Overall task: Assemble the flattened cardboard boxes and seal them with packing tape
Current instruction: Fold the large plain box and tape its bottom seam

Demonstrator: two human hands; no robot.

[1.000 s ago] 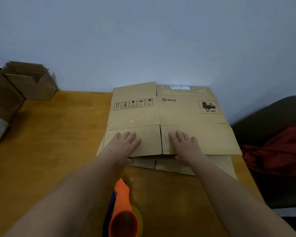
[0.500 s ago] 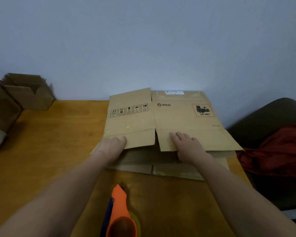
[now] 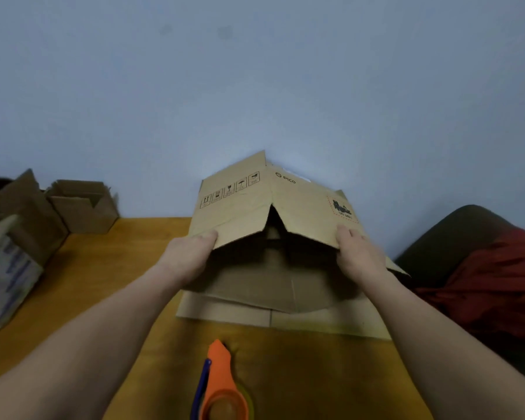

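- Cardboard box [image 3: 273, 207]: mid-table, far end close to the wall [image 3: 255, 86], part-opened. Top panels tented into a ridge, bottom panel and near flaps lying flat on the table [image 3: 109, 283].
- Left hand [image 3: 188, 256]: gripping the near edge of the left top flap, fingers curled onto it.
- Right hand [image 3: 358, 256]: same grip on the right top flap, near its outer end.
- Step in hand, by judgement: popping the flat sleeve into a rectangle. No flaps folded and no tape on yet.
- Doing it well: raise both flaps evenly and drive the force into the long creases, not the flap tips. Thin board, likely to buckle at the slit already gaping between the two flaps.
- Expect the bottom panel to skate toward the wall. Push down and inward, not away.
- Square all corners before closing flaps. A skewed sleeve probably leaves a seam gap for the tape.
- Edges: right flap corner jutting past the table's right edge, over the dark chair [image 3: 455, 231] with the red cloth [image 3: 497, 283]. Risk of tipping off that side.
- Little room behind, wall close.
- Open room: bare table on the left, between the box and the small open boxes [image 3: 82, 207] in the far-left corner. Shift left to work.
- Tape dispenser [image 3: 222, 386]: near edge, between the forearms, apart from the box. In reach, but in the way if the box comes back.
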